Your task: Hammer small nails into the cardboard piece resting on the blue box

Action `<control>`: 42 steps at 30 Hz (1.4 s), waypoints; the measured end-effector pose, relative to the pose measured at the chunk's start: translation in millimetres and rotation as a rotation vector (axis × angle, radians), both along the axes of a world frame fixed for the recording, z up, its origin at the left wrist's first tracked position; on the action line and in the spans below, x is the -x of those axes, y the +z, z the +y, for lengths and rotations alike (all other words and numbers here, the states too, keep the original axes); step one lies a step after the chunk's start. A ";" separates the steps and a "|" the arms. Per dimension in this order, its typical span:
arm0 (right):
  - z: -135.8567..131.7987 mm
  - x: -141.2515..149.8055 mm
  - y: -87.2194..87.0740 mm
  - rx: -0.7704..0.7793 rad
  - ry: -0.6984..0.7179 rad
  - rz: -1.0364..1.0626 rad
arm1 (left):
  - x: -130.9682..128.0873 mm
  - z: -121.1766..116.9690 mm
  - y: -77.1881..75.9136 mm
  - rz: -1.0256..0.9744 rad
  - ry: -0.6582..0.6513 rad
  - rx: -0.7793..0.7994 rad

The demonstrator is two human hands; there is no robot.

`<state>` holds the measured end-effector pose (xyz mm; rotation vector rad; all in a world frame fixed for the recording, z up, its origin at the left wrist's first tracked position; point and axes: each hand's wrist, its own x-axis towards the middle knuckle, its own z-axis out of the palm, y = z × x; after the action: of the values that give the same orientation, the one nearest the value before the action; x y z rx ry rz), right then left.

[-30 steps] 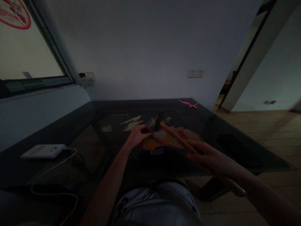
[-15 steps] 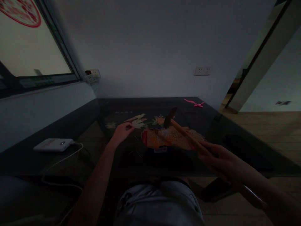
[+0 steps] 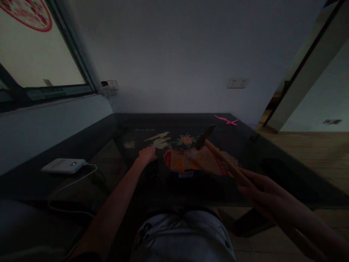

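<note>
My right hand [image 3: 259, 185] is closed round the wooden handle of a hammer [image 3: 225, 160]. The dark hammer head hangs over a flat orange-brown piece [image 3: 200, 160] with a dotted pattern and red ends. Under that piece, part of a blue box with a white label [image 3: 186, 174] shows. To its left, my left hand [image 3: 147, 154] is low at the tabletop, fingers curled down and together; whatever they hold is hidden. A few thin, nail-like pieces [image 3: 158, 177] lie on the dark table [image 3: 169, 122], nearer me than the left hand.
A white power bank [image 3: 64, 166] with a white cable [image 3: 77, 181] lies at the left. A pink ribbon [image 3: 227, 120] is at the far right corner. Flowers and a bird decorate the tabletop. Behind it is a wall with sockets [image 3: 238, 83]; a window is on the left.
My left hand has moved right and down, and its fingers now point at the table. One thin piece there is no longer visible. The hammer has shifted slightly right.
</note>
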<state>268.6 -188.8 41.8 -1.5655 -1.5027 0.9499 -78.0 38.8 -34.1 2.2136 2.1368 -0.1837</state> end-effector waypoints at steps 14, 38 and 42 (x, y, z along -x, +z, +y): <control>2.2 1.3 2.7 0.038 0.028 0.038 | -5.7 -34.0 67.4 -0.899 -0.237 -0.458; 3.2 7.7 -2.4 0.051 0.025 0.059 | -89.6 -59.0 38.8 -1.144 -0.546 -0.299; 6.6 10.3 1.4 0.041 0.083 0.045 | -89.9 -56.3 35.6 -1.137 -0.530 -0.297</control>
<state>258.3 -182.2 43.2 -1.5103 -1.5356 1.0622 11.9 -17.6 1.6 2.0963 0.9915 1.1318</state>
